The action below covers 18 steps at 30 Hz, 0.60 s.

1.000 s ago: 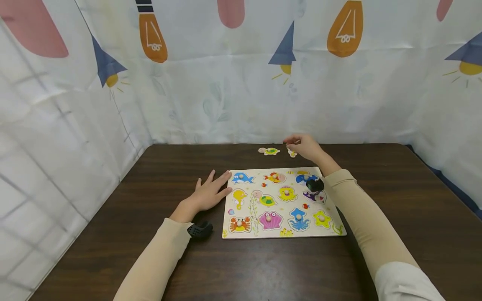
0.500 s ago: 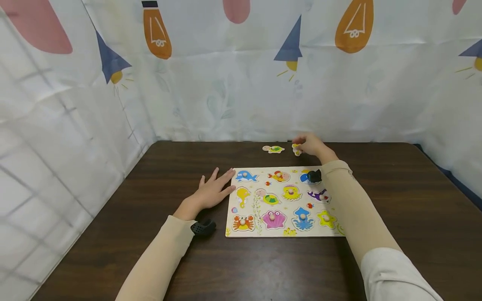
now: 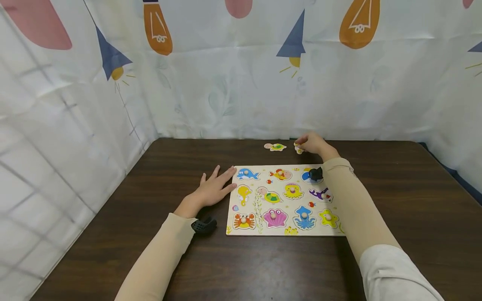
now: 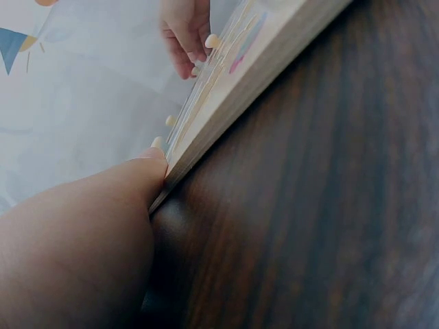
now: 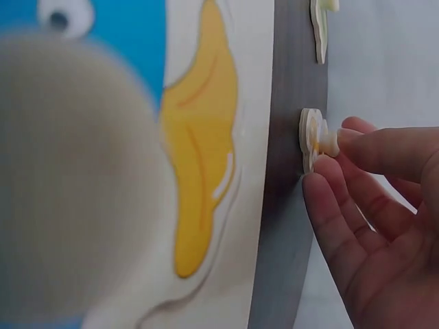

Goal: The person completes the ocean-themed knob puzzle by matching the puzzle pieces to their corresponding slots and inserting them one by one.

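Observation:
My right hand [image 3: 314, 143] reaches past the far edge of a wooden peg puzzle board [image 3: 263, 169]. Its thumb and fingertips pinch the knob [image 5: 330, 142] of a small yellow-and-white puzzle piece [image 5: 309, 140] near the table's back edge. To the left of that piece lies a green-and-yellow turtle piece [image 3: 275, 147]. My left hand [image 3: 211, 190] lies with fingers spread, its fingertips at the board's upper left edge. Knobbed sea animals fill most of the board; the printed seahorse [image 3: 244, 195] and turtle [image 3: 272, 197] shapes show no knobs.
The dark wooden table [image 3: 180, 267] carries the board near its middle. A printed white curtain [image 3: 241, 92] hangs right behind the table's back edge. A dark wrist device [image 3: 315, 174] overlaps the board's upper right corner in the head view.
My right fingers have drawn in onto the small yellow-and-white piece's knob. The left hand keeps its place at the board's edge, and the turtle piece stays put. The head view has shifted slightly.

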Each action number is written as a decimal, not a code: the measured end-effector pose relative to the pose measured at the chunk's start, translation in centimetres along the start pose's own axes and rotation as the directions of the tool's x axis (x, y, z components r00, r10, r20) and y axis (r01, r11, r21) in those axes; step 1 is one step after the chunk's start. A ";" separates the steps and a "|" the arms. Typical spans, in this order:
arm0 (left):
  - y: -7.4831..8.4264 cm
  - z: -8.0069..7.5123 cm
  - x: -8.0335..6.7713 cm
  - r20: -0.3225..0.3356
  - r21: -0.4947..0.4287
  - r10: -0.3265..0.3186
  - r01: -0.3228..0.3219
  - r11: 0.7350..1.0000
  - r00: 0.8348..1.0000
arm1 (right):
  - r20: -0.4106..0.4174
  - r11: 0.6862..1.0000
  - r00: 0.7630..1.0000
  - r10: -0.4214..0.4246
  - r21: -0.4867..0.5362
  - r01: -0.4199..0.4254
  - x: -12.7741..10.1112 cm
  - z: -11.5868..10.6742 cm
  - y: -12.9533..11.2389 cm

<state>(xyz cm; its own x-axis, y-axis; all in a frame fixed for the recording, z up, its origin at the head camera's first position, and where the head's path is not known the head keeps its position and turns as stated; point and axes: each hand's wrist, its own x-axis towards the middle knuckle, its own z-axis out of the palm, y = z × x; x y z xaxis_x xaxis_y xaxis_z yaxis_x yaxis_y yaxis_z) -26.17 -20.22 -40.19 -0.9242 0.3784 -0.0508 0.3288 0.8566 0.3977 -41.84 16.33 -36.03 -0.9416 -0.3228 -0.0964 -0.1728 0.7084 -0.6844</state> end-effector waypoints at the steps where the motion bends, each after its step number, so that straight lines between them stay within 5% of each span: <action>1: 0.0 0.0 0.0 0.000 -0.003 0.002 -0.002 1.000 1.000 | 0.000 1.000 1.000 0.001 0.006 -0.001 0.0 0.0 0.0; 12: 0.0 0.0 -0.1 0.001 -0.004 0.003 -0.003 1.000 1.000 | 0.025 0.998 0.999 0.027 0.048 -0.028 -0.7 0.0 0.1; 18: 0.0 -0.1 -0.1 -0.006 -0.004 0.009 -0.009 1.000 1.000 | 0.015 1.000 0.999 0.029 -0.012 -0.029 -0.5 0.1 -0.1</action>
<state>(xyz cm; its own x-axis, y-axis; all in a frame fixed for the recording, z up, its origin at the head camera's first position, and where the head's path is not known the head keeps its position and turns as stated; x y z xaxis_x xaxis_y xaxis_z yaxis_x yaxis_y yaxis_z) -26.12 -20.28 -40.14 -0.9225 0.3837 -0.0414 0.3363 0.8519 0.4014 -41.31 16.38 -36.03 -0.9418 -0.3113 -0.1272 -0.1488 0.7250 -0.6724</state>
